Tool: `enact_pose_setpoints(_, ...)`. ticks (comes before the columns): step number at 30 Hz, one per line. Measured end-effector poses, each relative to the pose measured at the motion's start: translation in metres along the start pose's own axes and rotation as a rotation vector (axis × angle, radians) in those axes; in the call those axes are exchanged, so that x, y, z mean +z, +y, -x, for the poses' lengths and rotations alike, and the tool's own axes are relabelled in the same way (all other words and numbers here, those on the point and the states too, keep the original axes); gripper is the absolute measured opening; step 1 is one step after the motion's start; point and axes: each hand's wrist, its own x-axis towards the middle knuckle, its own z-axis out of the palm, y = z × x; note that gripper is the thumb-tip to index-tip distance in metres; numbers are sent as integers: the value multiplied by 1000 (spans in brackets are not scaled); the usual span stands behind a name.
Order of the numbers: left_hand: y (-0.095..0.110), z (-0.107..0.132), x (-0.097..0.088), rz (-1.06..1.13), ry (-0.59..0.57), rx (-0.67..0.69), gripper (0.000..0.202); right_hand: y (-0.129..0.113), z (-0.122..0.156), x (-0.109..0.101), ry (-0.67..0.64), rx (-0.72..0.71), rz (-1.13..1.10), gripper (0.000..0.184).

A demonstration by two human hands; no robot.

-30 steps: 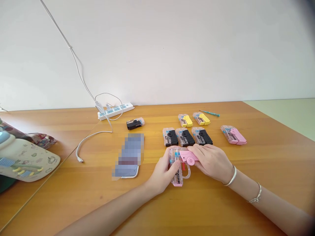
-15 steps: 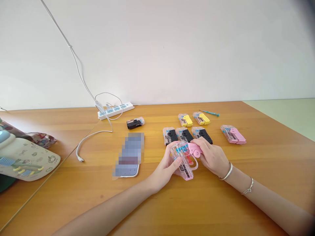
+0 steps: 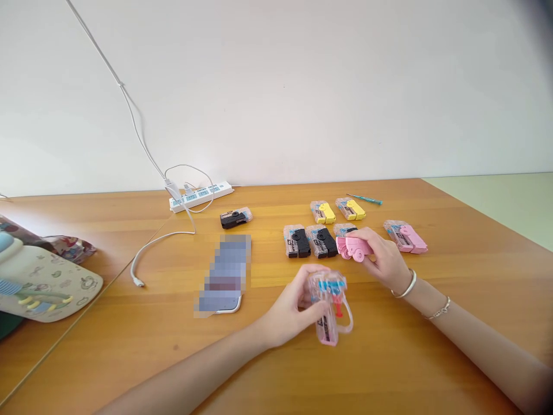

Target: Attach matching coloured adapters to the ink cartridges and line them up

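My left hand [image 3: 298, 305] is closed around a clear toy water gun [image 3: 327, 331], with a blue part inside and a red trigger. In my right hand [image 3: 384, 256] is a pink plastic cover [image 3: 358, 249], pinched between thumb and fingers. The cover and the water gun are apart. Behind my hands lie black-and-clear folded water guns [image 3: 298, 242], one partly hidden by the pink cover. Two yellow-and-clear ones [image 3: 327, 213] rest farther back. A pink-and-clear folded one [image 3: 408, 237] lies just beyond my right hand.
A phone [image 3: 228, 271], its screen blurred, lies left of my hands. Behind it are another black-and-clear water gun [image 3: 235, 218] and a white power strip [image 3: 203, 197] with a cable. A teal screwdriver [image 3: 367, 199] lies at the back. A patterned bottle [image 3: 47, 282] is at far left.
The pink cover has come away from the clear water gun. My right hand has carried it up and right, while my left hand has lowered the water gun toward me.
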Motion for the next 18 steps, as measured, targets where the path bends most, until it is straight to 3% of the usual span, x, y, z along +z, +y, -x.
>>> enact_pose_setpoints(4, 5, 3, 4, -561, -13, 4, 38, -7, -2, -3, -24, -21, 66, 20)
enact_pose_setpoints(7, 4, 2, 3, -764, -5, 76, 33, -15, -4, -5, -63, -71, 69, 20)
enact_pose_setpoints(13, -4, -1, -1, -798, 48, 120, 38, -26, -6, -4, -104, -136, 32, 19)
enact_pose_setpoints(16, -4, 0, -2, -725, 180, 112, 50, -30, -4, -1, -89, -101, -9, 21)
enact_pose_setpoints(18, -4, 0, -2, -658, 299, 122, 48, -34, -2, 1, -86, -76, -51, 22)
